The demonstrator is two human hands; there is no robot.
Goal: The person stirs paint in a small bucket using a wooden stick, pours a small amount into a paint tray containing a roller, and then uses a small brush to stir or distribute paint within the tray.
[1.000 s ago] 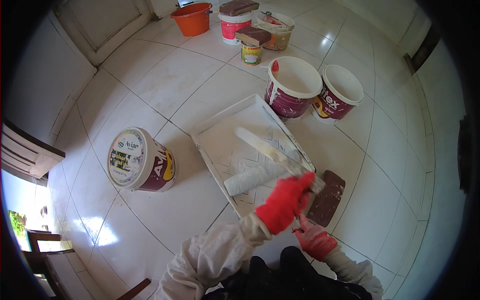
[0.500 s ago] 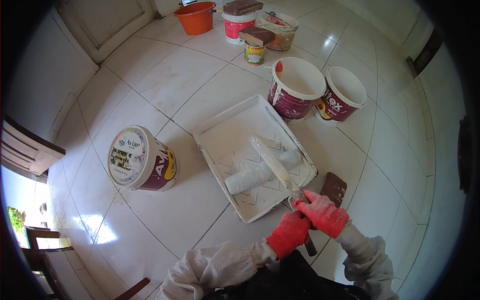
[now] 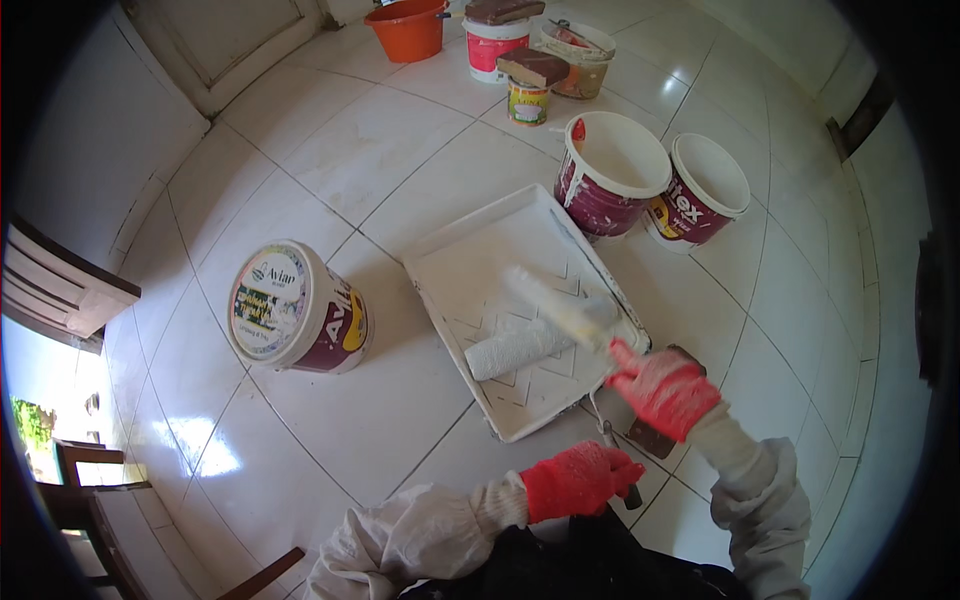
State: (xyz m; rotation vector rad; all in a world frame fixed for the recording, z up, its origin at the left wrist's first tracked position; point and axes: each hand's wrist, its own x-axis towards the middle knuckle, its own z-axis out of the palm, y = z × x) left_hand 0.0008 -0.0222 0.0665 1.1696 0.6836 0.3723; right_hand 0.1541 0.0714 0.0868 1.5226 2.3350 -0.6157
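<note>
A white paint roller lies across the ribbed part of the white paint tray. Its wire frame comes over the tray's near edge to a dark handle, which my red-gloved left hand grips. My right hand, also in a red glove, holds a long, pale, paint-coated stick. That stick slants over the roller and tray and is blurred by motion; whether it touches the roller I cannot tell. A brown block rests on the floor, partly behind my right hand.
A lidded paint bucket stands left of the tray. Beyond the tray's far right corner are two open paint buckets. Farther back sit an orange basin, a small tin bearing a brown block, and more buckets. The floor is white tile.
My right hand has moved up and right with the stick, away from my left hand. The left hand has shifted slightly down and stays at the roller's handle. The whole view has shifted a little.
</note>
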